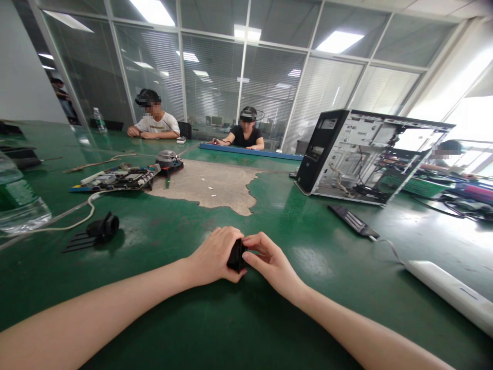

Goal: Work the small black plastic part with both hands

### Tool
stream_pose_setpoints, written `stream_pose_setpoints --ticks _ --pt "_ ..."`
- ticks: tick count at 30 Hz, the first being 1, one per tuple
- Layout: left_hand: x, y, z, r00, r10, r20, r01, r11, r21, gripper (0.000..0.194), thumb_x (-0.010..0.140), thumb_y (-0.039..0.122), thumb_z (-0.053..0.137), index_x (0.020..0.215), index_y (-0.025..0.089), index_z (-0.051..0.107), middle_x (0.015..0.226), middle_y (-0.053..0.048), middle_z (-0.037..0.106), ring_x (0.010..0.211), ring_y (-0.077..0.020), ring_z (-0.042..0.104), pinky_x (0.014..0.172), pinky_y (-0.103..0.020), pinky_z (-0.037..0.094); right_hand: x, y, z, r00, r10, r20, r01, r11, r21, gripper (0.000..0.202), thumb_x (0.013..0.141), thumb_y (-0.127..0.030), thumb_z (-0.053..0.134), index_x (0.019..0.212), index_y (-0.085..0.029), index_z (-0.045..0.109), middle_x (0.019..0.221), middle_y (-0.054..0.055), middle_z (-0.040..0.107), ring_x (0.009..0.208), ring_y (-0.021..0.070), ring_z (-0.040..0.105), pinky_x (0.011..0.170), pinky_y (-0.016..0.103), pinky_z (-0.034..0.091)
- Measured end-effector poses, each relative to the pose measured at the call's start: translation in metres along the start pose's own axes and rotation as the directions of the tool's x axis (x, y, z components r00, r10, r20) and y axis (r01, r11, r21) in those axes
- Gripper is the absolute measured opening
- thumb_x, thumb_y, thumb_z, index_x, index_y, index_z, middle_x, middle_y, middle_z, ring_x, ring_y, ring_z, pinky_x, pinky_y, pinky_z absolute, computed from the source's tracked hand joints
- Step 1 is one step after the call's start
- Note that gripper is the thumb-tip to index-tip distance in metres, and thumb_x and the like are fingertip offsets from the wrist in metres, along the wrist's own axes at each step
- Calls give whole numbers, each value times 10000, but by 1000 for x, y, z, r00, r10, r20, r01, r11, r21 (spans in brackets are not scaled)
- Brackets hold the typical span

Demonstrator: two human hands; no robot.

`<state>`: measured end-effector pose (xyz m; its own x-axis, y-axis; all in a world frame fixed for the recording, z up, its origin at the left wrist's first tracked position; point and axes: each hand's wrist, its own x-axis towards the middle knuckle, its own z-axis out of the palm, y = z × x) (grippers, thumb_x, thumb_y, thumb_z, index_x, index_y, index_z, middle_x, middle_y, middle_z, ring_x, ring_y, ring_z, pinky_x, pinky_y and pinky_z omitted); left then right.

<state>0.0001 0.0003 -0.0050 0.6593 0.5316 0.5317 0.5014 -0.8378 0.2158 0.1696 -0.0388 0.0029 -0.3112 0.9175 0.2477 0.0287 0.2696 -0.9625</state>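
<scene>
Gripping a small, black, box-like plastic piece (235,255) in the head view, my left hand (217,254) curls around its left side, while the thumb and fingers of my right hand (273,259) close on its right edge. It sits between both hands, over the glossy green tabletop (192,329); whether it touches down, I cannot tell. To my left lies a black plastic bracket with thin prongs (102,228); to my right stands an open, black-and-silver metal computer case (319,154).
</scene>
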Motion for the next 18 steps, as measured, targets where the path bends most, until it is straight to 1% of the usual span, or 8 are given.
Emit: stream_pose_setpoints --ticks 3,6,9,12,14,16,18 --pt "0 0 -1 1000 -3 5 3 1000 -5 512 602 312 602 1034 171 368 978 -78 504 880 -247 500 757 -357 374 2 2 -1 999 34 -11 -34 999 -8 193 741 -292 597 858 -204 472 887 9 530 891 153 540 756 293 470" --pt "0 1 -1 1000 -3 8 3 1000 -1 511 607 323 604 1035 168 371 987 -82 504 887 -250 499 759 -360 374 3 4 -2 996 90 19 -90 996 -21 256 744 -310 588 931 -201 453 888 19 538 834 151 556 726 307 478" --pt "0 0 -1 1000 -3 11 3 1000 0 516 603 319 610 1031 162 368 996 -85 502 890 -249 495 764 -362 374 1 4 -1 993 101 60 -99 994 -34 262 764 -297 560 976 -198 442 879 24 539 819 151 559 721 317 483" --pt "0 0 -1 1000 -9 20 9 1000 1 519 588 290 615 1025 158 368 997 -85 500 884 -248 495 763 -364 374 -1 1 1 997 49 65 -45 997 -60 275 737 -231 593 963 -214 437 909 15 525 870 150 548 764 319 486" --pt "0 0 -1 1000 -10 20 10 1000 1 509 589 279 609 1022 161 369 996 -83 499 883 -246 495 760 -363 375 -3 -1 2 999 -4 41 7 996 -85 266 714 -199 614 921 -218 448 929 8 517 912 150 535 806 319 476" --pt "0 0 -1 1000 -7 14 7 1000 -4 501 601 292 603 1025 166 367 991 -80 498 885 -245 495 760 -362 376 -3 -2 2 999 -41 1 41 995 -89 195 724 -205 600 864 -214 464 940 8 511 917 147 531 810 313 473" --pt "0 0 -1 1000 -5 10 5 1000 -10 504 609 309 603 1031 172 363 984 -78 499 885 -245 497 761 -363 377 -1 -1 2 998 -50 -28 48 996 -73 129 744 -223 577 811 -207 468 942 11 511 907 143 533 803 308 473"
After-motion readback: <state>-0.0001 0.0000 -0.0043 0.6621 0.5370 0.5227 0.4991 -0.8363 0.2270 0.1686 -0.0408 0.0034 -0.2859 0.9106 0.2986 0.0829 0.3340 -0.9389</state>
